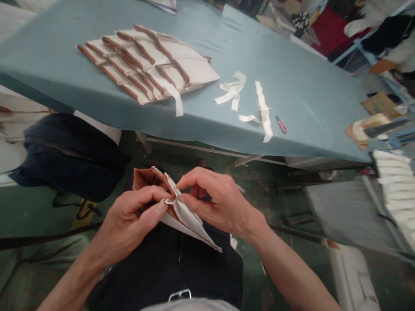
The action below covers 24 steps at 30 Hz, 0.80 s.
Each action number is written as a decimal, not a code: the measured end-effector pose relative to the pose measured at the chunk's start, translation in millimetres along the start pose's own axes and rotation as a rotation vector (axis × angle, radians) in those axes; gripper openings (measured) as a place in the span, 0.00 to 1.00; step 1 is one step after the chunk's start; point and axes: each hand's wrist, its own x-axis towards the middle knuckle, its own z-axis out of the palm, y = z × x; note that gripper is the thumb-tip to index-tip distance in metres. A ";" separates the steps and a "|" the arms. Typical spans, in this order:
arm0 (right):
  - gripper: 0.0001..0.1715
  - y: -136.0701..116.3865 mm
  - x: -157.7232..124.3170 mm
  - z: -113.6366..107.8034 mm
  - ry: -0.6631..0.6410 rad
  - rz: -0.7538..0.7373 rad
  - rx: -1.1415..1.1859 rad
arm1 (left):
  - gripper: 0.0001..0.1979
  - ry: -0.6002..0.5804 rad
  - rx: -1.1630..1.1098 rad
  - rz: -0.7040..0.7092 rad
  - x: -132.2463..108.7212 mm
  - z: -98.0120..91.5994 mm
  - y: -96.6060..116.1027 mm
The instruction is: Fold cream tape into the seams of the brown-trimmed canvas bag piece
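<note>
Both hands are closed on a folded cream-and-brown fabric piece [189, 220] held above my lap. My left hand [134, 218] pinches its edge between thumb and forefinger. Just to the right, my right hand [220, 198] grips the same piece near a fold, fingertips almost meeting the left ones. Brown cloth shows gathered inside the upper part, and a pale pointed corner hangs down to the right. On the table ahead lies a fanned stack of similar cream fabric pieces [194, 65] with brown edges.
The blue-green table [201, 125] runs across in front. Pale fabric strips [233, 90] and a small pink cutter [281, 125] lie on it. Dark cloth [71, 151] is draped at the left. Pleated white material [395, 190] and a white machine part [352, 276] stand at right.
</note>
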 end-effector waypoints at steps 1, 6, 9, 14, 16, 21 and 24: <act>0.04 1.4 1.3 -0.4 -0.029 -0.064 -0.018 | 0.11 0.013 0.004 0.024 -0.2 -0.6 0.0; 0.09 6.9 5.9 -0.2 -0.101 -0.208 -0.202 | 0.12 0.029 0.046 0.068 1.0 -1.2 -0.4; 0.12 7.5 6.5 -2.6 -0.129 -0.250 -0.317 | 0.13 0.021 0.077 0.065 3.4 0.0 2.1; 0.15 3.9 6.8 -6.4 -0.145 -0.272 -0.446 | 0.13 0.007 0.160 0.099 7.5 2.6 9.7; 0.16 2.9 8.2 -5.6 -0.142 -0.261 -0.483 | 0.13 0.026 0.206 0.117 7.2 5.0 11.8; 0.11 11.4 15.8 0.8 -0.179 -0.207 -0.379 | 0.15 0.123 0.228 0.062 3.3 13.3 10.9; 0.07 20.8 20.1 3.3 -0.215 -0.125 -0.163 | 0.15 0.114 0.159 0.006 1.6 15.1 6.8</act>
